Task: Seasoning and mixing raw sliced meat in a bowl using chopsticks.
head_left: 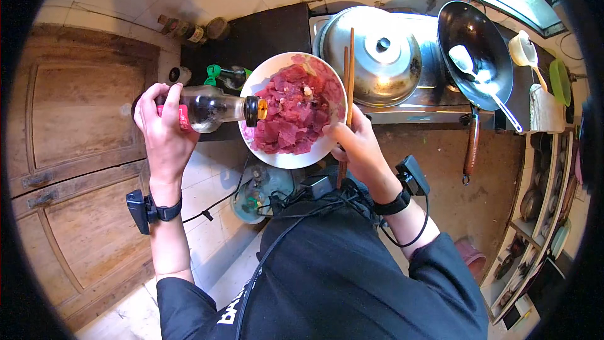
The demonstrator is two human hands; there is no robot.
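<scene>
My left hand (165, 113) grips a glass sauce bottle (205, 108) with dark liquid inside and a red label. The bottle lies tilted on its side, its black-and-yellow mouth (256, 109) over the left part of a white plate (302, 161). Sliced raw red meat (295, 113) fills the middle of the plate, with a few small pale bits on top. At the plate's right rim, my right hand (354, 139) holds it up, thumb over the edge. A pair of wooden chopsticks (350, 71) is held in that same hand, pointing away from me. Whether liquid is flowing cannot be made out.
A lidded metal pot (373, 56) and a black wok (495, 52) with a spatula (465, 61) sit on the gas stove (424, 99). The wok's wooden handle (471, 151) juts past the counter edge. A green-capped bottle (231, 77) and several jars and bottles (191, 30) stand left.
</scene>
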